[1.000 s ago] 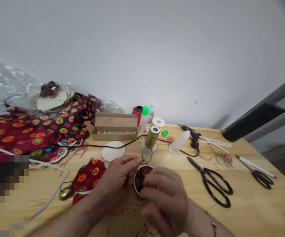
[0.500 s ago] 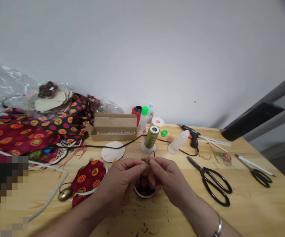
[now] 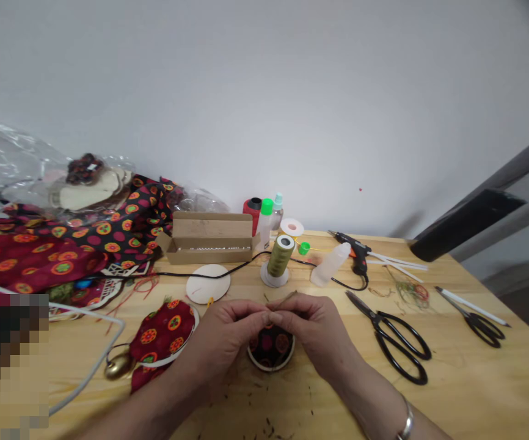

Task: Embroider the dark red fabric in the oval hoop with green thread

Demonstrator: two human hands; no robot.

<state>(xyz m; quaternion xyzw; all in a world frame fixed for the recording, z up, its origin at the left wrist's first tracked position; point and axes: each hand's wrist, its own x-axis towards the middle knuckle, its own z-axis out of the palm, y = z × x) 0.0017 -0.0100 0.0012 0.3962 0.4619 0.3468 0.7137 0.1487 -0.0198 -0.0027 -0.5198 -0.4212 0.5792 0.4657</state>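
Observation:
My left hand and my right hand meet fingertip to fingertip, thumbs and index fingers pinched together. Between them is a short olive thread, its loose end sticking up by my right index finger; most of it is hidden by the fingers. Right below the hands, a round piece covered in dark flowered fabric with a pale rim lies on the table. Just behind stands a spool of olive thread. Left of my left hand is a maroon flowered fabric piece with a brass bell.
Large black-handled scissors lie right of my right hand, smaller scissors farther right. Behind are a glue gun, a white squeeze bottle, an open cardboard box and a white disc. Flowered cloth fills the left.
My fingertips have lowered slightly and come closer together, with the thread's end now leaning right. More of the dark round fabric piece shows beneath. The view has shifted a little.

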